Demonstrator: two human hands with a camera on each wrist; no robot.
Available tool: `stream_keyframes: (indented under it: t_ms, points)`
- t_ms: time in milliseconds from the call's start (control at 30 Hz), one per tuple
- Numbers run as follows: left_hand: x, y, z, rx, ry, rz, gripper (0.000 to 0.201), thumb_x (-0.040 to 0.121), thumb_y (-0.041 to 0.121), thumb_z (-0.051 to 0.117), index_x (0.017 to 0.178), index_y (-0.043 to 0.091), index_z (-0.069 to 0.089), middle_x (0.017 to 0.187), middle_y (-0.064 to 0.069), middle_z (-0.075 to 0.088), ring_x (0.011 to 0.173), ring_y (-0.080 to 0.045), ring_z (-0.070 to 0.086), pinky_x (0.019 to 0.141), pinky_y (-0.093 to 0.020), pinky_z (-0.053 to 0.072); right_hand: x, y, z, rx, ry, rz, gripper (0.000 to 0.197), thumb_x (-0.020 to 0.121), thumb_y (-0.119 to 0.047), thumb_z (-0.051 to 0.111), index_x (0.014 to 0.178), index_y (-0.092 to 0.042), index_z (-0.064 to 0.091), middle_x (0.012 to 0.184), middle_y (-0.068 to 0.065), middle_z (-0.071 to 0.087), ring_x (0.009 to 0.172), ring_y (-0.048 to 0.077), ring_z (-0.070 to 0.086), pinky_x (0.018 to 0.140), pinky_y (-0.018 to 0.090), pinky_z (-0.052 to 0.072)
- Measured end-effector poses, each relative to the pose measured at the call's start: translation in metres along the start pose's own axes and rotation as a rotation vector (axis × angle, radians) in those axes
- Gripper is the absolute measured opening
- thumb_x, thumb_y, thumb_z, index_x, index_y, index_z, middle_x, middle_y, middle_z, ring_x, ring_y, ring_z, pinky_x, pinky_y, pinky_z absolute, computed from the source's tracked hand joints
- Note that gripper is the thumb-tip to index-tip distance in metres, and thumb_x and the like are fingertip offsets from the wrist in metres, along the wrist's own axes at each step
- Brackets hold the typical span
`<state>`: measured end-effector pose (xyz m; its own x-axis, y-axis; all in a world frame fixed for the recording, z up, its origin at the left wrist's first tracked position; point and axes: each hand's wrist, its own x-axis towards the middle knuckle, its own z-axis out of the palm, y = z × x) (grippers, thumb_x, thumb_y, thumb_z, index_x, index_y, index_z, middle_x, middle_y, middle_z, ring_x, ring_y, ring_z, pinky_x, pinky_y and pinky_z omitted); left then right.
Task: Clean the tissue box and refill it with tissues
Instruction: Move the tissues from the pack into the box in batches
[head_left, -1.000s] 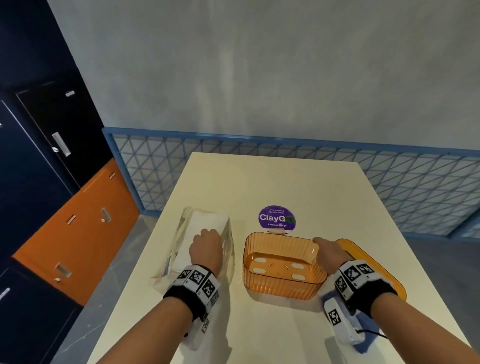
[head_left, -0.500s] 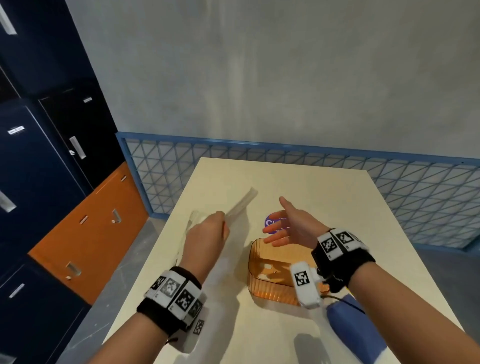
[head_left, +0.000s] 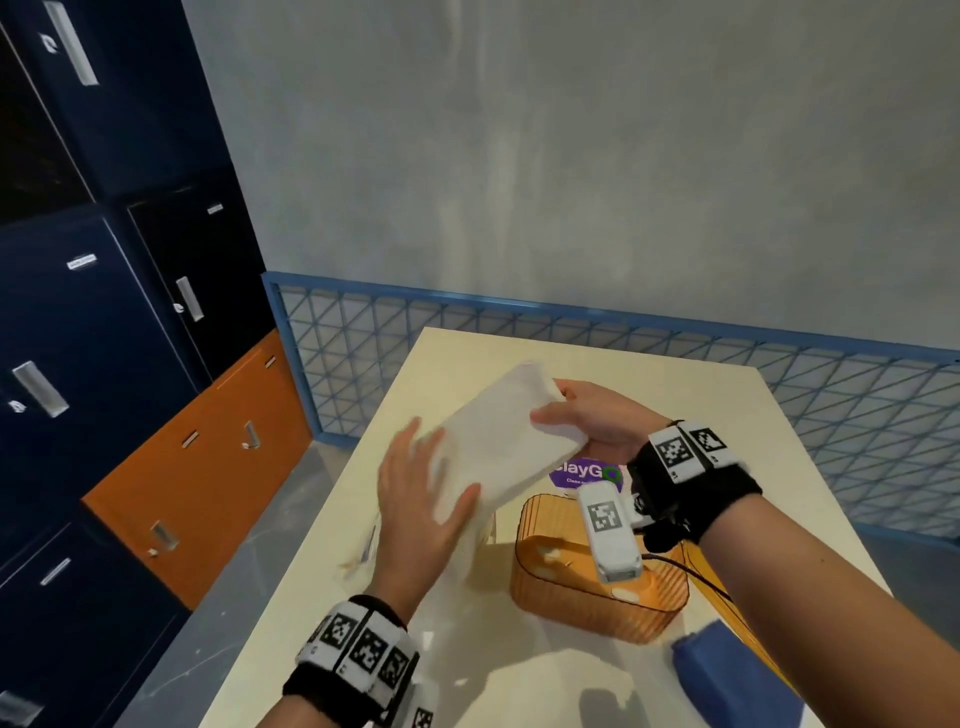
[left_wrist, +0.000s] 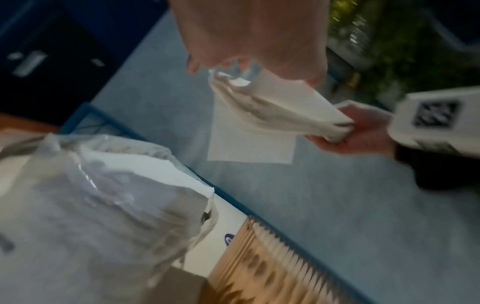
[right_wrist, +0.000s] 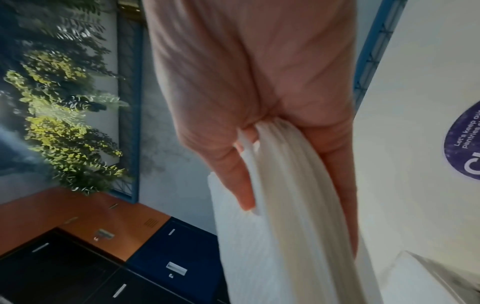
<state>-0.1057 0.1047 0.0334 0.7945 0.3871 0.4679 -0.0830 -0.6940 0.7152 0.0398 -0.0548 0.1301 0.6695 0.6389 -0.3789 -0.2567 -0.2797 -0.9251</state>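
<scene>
The left hand (head_left: 415, 499) and right hand (head_left: 597, 421) are both gripping the tissues (head_left: 498, 441) aloft, just left of the box (head_left: 587, 608), which is sitting open and holding none, so filling is remaining.

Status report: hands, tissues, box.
Left hand and right hand grip tissues above table. Box open, empty. Wrapper beside box, not blocking.

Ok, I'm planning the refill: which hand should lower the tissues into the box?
Probably the right hand: it grips the tissues nearest the box; the left hand holds their other end.
</scene>
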Motion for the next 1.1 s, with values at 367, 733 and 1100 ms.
stream_keyframes:
  t_ms: [367,733,1100]
  points:
    - [0.038,-0.012,-0.018,-0.829,-0.242,-0.584,0.051,0.074,0.033,0.073,0.121,0.017,0.058,0.116,-0.008,0.068,0.111,-0.029,0.061,0.096,-0.043,0.050,-0.007,0.031,0.007,0.021,0.047,-0.183,0.028,0.091,-0.010,0.054,0.118,-0.017,0.052,0.117,0.008,0.057,0.110,0.027,0.054,0.097,0.044,0.049]
    - [0.041,-0.033,-0.034,-0.606,-0.329,-0.424,0.032,0.083,0.027,0.064,0.114,0.026,0.058,0.113,0.000,0.066,0.103,-0.015,0.061,0.087,-0.027,0.050,0.034,0.061,0.020,-0.024,0.103,-0.166,0.100,0.074,0.009,0.070,0.146,-0.028,0.012,0.138,0.004,0.038,0.125,0.026,0.044,0.109,0.046,0.039]
    - [0.018,-0.069,-0.024,-0.507,-0.234,-0.545,0.051,0.072,0.031,0.074,0.113,0.020,0.045,0.108,-0.004,0.056,0.095,-0.015,0.058,0.072,-0.022,0.052,0.057,0.085,0.043,-0.292,0.109,-0.137,0.051,0.081,0.008,0.059,0.119,-0.019,0.038,0.109,0.005,0.047,0.100,0.019,0.052,0.085,0.028,0.050]
